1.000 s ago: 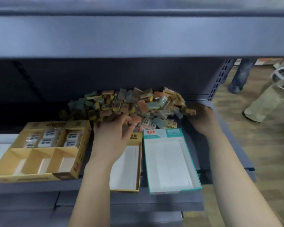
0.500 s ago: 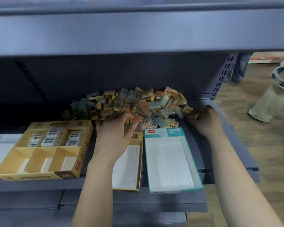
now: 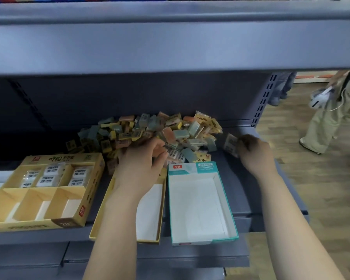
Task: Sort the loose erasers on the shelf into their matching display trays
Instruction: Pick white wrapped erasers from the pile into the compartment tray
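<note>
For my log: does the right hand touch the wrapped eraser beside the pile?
Touching: in the head view, the right hand pinches the wrapped eraser.

"Where is the pile of erasers?"
"At the back of the shelf. In front sit the left tray, the middle tray and the right tray, side by side."

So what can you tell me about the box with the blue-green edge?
The teal-edged tray is an open cardboard box, white inside with nothing in it. Its taller back panel carries a red logo and small print. It lies flat on the grey shelf, just in front of the eraser pile, beside the plain yellow tray. Neither the left hand nor the right hand touches it.
</note>
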Motion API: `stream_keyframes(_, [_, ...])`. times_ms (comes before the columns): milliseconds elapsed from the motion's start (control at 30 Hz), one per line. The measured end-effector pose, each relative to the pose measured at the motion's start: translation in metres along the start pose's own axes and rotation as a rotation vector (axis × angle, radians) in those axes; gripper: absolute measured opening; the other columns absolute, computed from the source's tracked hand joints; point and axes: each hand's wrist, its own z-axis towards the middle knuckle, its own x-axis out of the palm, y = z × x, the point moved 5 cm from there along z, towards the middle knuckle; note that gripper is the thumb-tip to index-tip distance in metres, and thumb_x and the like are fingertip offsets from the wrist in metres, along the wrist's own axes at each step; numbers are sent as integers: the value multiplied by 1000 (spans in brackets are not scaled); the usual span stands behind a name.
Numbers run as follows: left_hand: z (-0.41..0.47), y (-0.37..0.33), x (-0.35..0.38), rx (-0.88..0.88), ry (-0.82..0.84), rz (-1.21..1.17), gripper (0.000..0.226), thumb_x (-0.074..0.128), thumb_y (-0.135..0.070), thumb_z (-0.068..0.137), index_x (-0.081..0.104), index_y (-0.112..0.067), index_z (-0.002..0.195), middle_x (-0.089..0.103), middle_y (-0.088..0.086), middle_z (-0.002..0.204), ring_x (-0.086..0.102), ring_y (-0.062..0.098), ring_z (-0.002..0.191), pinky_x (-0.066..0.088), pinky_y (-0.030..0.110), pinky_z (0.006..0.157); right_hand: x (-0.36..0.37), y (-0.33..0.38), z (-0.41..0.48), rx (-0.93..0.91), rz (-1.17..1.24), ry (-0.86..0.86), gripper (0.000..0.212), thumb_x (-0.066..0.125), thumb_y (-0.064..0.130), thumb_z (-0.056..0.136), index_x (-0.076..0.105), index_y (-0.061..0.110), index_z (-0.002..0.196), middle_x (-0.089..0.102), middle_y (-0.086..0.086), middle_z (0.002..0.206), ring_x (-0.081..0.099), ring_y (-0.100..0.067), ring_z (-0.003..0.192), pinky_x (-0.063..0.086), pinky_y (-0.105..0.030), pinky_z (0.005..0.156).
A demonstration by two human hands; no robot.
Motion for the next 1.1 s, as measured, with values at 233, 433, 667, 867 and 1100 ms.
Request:
stream_keyframes(233, [24,-27,9,84,77,-47,17,56,-30,96,60,-27,113,61,-16,114,57,8,104,51,35,88,-4,-18,-19,238,586,57,23,36,7,99,58,0,97,69,-20,84,70,-24,54,57,-36,50])
stream_keyframes(433, [44,-54,29,166,216,-2,17,57,-26,96,66,-23,111,66,-9,110,58,9,100,48,33,90,-13,-14,-33,328,918,63,10,53,13,99,58,8,106,69,-11,90,72,-27,62,59,-29,56])
stream_keyframes(667, [61,-74,53,205,298,65,18,64,-20,93,70,-23,110,69,-2,112,62,16,99,42,24,79,-18,-17,-38,184,697,92,13,70,-1,85,63,4,94,69,-8,78,67,-3,54,51,-13,51])
stream_keyframes(867, [66,-79,64,182,350,85,26,71,-22,88,70,-24,114,67,-1,121,61,19,105,50,29,88,-25,-23,-37,207,669,34,10,70,3,85,67,7,94,71,-3,79,69,-3,57,52,-13,53])
stream_keyframes(1100, [65,-83,70,228,453,119,39,74,-22,85,67,-28,123,58,0,132,54,22,113,43,33,99,-22,-22,-37,200,629,47,10,71,4,84,66,5,94,70,-3,75,69,-5,56,51,-13,52])
